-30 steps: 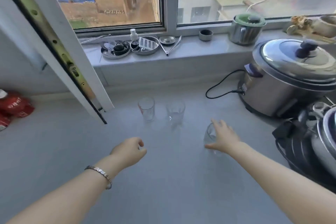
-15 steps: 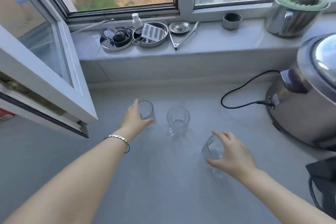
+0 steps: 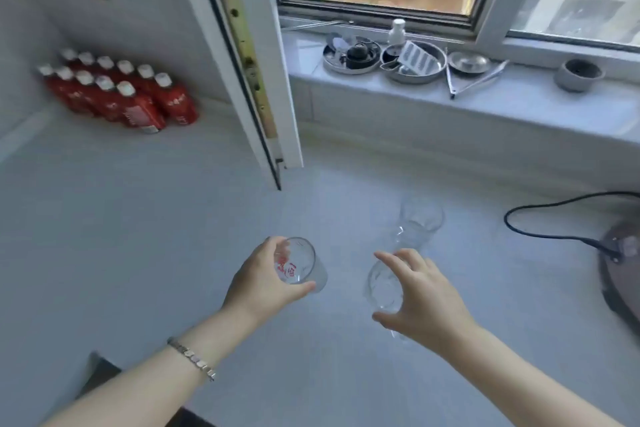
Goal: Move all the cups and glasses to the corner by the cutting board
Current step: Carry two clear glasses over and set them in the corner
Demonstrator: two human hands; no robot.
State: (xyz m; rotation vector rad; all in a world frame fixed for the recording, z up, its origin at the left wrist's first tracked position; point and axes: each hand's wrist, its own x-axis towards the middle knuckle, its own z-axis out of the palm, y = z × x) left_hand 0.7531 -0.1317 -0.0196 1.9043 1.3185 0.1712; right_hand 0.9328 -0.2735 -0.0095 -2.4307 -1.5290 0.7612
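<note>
The left hand [image 3: 266,282] is being stretched forward over the worktop [image 3: 138,218], a bracelet [image 3: 192,359] being worn at the wrist. Its grip is being closed round a printed glass [image 3: 299,265], with the thumb on the near wall and the fingers on the far one. This glass is being held just in front of the lower corner of the open window sash [image 3: 273,97]. Whether it is being lifted or rested on the worktop cannot be told.

The right hand [image 3: 422,298] is being held to the right of that sash corner. Its grip is being curled round a clear glass [image 3: 382,284] from the right side. A third glass [image 3: 417,225] is being left standing upright, untouched, just beyond the fingertips and further right of the sash.

The sash corner is being hung low over the worktop. Left of the sash, broad bare worktop is being bounded by red bottles [image 3: 117,90] at the wall. Right of the sash, a windowsill [image 3: 485,107] is being raised as a step, and a black cord [image 3: 540,229] is being trailed well to the right.
</note>
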